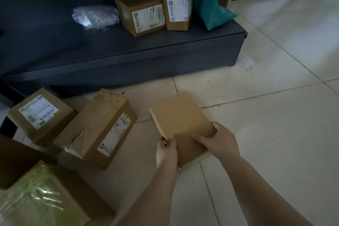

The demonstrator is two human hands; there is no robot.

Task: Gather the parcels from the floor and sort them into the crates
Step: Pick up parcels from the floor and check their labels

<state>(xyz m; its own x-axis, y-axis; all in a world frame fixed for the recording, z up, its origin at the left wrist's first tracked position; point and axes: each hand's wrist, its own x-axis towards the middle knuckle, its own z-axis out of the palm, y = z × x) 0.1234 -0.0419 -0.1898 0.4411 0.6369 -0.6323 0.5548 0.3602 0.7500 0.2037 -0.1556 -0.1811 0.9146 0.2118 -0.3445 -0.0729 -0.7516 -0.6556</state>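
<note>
1. Head view: a flat brown parcel (180,124) with no label showing is held tilted just above the tiled floor (266,115), near the middle of the scene.
2. The left hand (167,152) grips its near left edge, fingers curled under and thumb on top.
3. The right hand (218,141) holds its near right corner, fingers (199,138) laid across the top face and the thumb at the right edge.
4. To the left, two labelled cardboard boxes lie on the floor: a taped one (99,126) just beside the held parcel and a smaller one (41,113) farther left.
5. At the near left corner sits a box with shiny greenish wrap (42,196).
6. On the far dark low platform (165,51) stand more labelled boxes (161,13), a teal mailer bag (211,11) and crumpled bubble wrap (95,16).
</note>
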